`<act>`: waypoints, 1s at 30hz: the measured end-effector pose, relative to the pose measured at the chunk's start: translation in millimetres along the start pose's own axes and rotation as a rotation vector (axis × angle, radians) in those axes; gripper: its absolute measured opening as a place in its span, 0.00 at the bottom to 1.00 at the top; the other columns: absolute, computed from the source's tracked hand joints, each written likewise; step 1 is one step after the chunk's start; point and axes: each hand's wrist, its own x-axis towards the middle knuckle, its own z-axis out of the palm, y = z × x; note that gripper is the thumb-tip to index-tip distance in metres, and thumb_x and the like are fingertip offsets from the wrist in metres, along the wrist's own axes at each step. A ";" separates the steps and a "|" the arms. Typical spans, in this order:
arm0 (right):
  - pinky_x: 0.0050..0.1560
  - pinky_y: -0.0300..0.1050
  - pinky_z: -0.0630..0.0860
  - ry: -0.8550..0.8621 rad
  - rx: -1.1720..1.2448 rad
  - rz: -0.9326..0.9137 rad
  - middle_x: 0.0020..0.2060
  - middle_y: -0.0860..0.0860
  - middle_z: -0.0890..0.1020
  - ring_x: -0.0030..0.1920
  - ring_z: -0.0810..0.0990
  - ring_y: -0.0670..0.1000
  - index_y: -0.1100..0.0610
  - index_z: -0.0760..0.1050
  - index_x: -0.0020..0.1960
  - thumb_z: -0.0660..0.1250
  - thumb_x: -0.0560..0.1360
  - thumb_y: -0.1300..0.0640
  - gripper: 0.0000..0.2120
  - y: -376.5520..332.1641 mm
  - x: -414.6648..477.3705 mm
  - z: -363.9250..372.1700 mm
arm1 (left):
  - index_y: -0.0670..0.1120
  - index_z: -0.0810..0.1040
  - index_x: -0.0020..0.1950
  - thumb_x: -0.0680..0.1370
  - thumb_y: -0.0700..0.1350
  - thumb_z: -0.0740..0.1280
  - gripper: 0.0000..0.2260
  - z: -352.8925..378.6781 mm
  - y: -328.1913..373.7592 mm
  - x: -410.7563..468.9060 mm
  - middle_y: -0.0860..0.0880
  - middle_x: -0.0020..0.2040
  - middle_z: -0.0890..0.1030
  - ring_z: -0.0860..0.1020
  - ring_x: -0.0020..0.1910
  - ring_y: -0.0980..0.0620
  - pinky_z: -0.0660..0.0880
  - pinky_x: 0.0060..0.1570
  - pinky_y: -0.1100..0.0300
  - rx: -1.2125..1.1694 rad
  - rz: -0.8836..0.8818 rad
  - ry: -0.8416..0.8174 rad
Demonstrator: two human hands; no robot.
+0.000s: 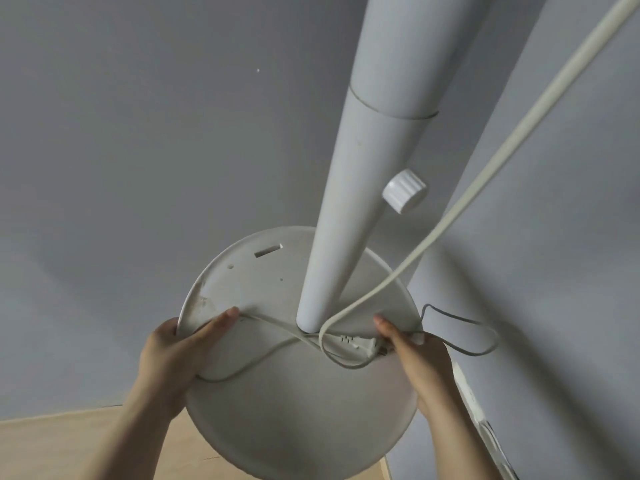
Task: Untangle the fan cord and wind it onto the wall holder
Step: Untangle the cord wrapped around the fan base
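A white pedestal fan stands in front of me, its round base (287,420) low in the view and its pole (363,188) rising out the top. The white cord (485,168) comes down from the upper right and loops around the foot of the pole. Its plug (360,342) lies on the base just right of the pole. My left hand (180,355) grips the base's left rim, thumb pressing the cord onto it. My right hand (419,355) holds the right rim beside the plug. No wall holder is in view.
A grey wall fills the background and a second wall face runs down the right. A white knob (404,195) sticks out of the pole. A thin grey wire (478,351) loops on the right wall. Wooden floor (52,441) shows at the bottom left.
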 end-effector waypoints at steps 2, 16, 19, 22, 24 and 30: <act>0.52 0.54 0.80 -0.052 -0.007 -0.007 0.38 0.53 0.85 0.44 0.83 0.56 0.56 0.81 0.37 0.76 0.64 0.41 0.18 -2.6 11.8 -1.2 | 0.41 0.83 0.40 0.52 0.61 0.77 0.28 5.9 -3.5 -4.0 0.43 0.37 0.84 0.81 0.36 0.44 0.77 0.37 0.52 -0.006 -0.009 0.054; 0.54 0.61 0.78 -0.496 -0.170 -0.146 0.36 0.59 0.85 0.43 0.83 0.59 0.65 0.81 0.35 0.74 0.64 0.38 0.27 6.0 76.4 0.9 | 0.38 0.82 0.41 0.67 0.48 0.77 0.14 50.1 -47.5 -79.8 0.41 0.36 0.83 0.80 0.34 0.46 0.76 0.37 0.55 -0.179 -0.093 0.466; 0.54 0.58 0.78 -0.537 -0.182 -0.104 0.34 0.52 0.85 0.43 0.82 0.56 0.58 0.81 0.32 0.74 0.66 0.40 0.20 20.2 70.9 6.1 | 0.39 0.81 0.37 0.67 0.48 0.76 0.12 47.9 -63.0 -87.5 0.49 0.27 0.80 0.79 0.27 0.53 0.74 0.24 0.62 -0.146 -0.109 0.519; 0.54 0.58 0.77 -0.559 -0.223 -0.096 0.34 0.52 0.84 0.43 0.82 0.56 0.57 0.81 0.31 0.74 0.66 0.40 0.19 36.2 69.3 19.0 | 0.41 0.80 0.35 0.68 0.48 0.76 0.11 42.1 -80.6 -84.4 0.52 0.23 0.79 0.78 0.23 0.56 0.72 0.20 0.67 -0.118 -0.105 0.538; 0.53 0.57 0.78 -0.558 -0.221 -0.100 0.34 0.51 0.84 0.42 0.82 0.55 0.57 0.81 0.32 0.74 0.66 0.40 0.19 46.6 71.9 30.7 | 0.41 0.81 0.35 0.69 0.47 0.75 0.10 37.4 -92.7 -76.9 0.53 0.22 0.80 0.78 0.23 0.58 0.73 0.21 0.67 -0.100 -0.106 0.540; 0.52 0.57 0.78 -0.528 -0.241 -0.099 0.33 0.52 0.83 0.41 0.81 0.55 0.60 0.80 0.34 0.72 0.67 0.38 0.23 84.7 84.1 72.4 | 0.42 0.81 0.37 0.69 0.48 0.75 0.10 28.5 -141.9 -42.6 0.54 0.23 0.80 0.77 0.22 0.61 0.72 0.21 0.68 -0.044 -0.115 0.546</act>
